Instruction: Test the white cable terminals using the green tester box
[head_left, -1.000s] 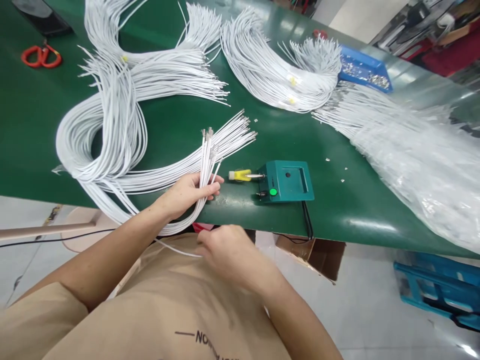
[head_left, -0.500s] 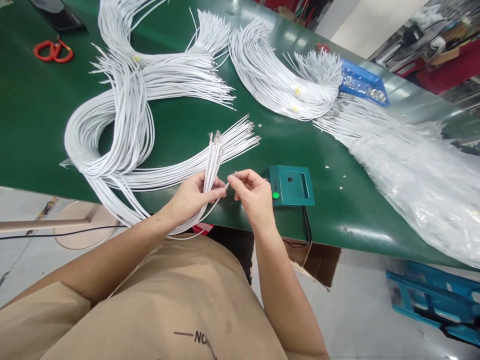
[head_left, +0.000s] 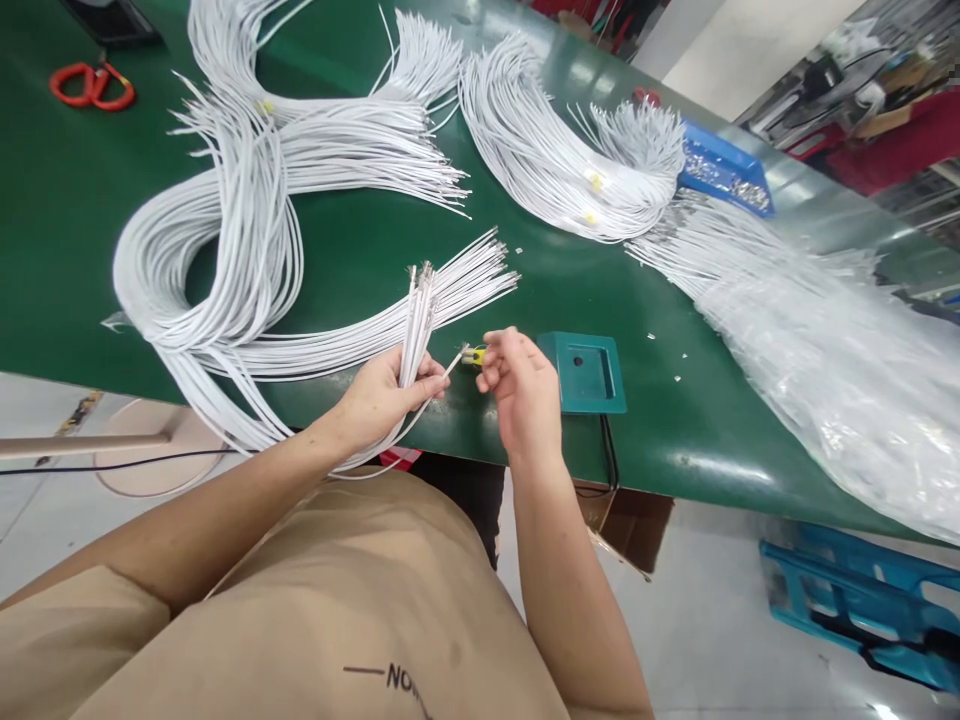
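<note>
My left hand is closed around a small bunch of white cables standing up from its grip. A single white cable sticks out to the right between its thumb and fingers, its end stripped and frayed. That end meets or nearly meets a small yellow and black part; whether this belongs to the green device is hidden. Just right of it, my right hand is raised with fingers loosely bent and apart, nothing visibly held. It hides the left side of the device.
Large bundles of white cables lie left and at the back. Bagged cables cover the right side. Behind are a blue tray of small metal parts and red-handled scissors. A blue stool stands below.
My right hand has let go of the single cable's end and moved slightly right, covering the device's green button. The yellow and black part now shows. My left hand keeps its grip.
</note>
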